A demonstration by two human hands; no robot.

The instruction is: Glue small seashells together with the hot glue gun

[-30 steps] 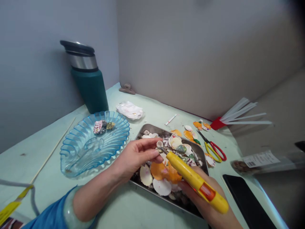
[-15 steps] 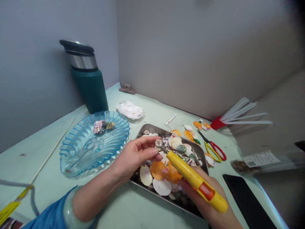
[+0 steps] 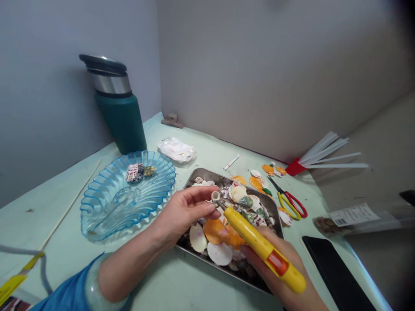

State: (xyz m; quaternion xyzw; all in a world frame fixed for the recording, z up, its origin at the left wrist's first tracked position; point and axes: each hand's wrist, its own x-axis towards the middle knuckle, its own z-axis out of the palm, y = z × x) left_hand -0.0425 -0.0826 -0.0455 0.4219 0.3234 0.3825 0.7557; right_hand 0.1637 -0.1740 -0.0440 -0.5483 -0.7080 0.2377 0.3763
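Observation:
My left hand (image 3: 191, 206) pinches a small whitish shell (image 3: 215, 196) with its round opening turned up. It is held over a metal tray (image 3: 230, 272) heaped with seashells. My right hand (image 3: 285, 263) is wrapped around a yellow glue gun (image 3: 256, 237) with an orange-red window in its side. The glue gun's metal nozzle (image 3: 221, 204) points at the small shell, very close to it; whether they touch I cannot tell. Beneath both hands lie an orange scallop shell (image 3: 214, 232) and a white scallop shell (image 3: 219, 253).
On the left is a blue shell-shaped dish (image 3: 110, 216) with several small shells. A green bottle (image 3: 121, 116) stands behind it. To the right are scissors (image 3: 293, 205), a black phone (image 3: 333, 268), glue sticks (image 3: 324, 151) in a red holder and a labelled bag (image 3: 353, 216).
The glue gun has shifted slightly left and down, and its nozzle shows more clearly beside the small shell. My left hand has hardly moved and still holds the shell.

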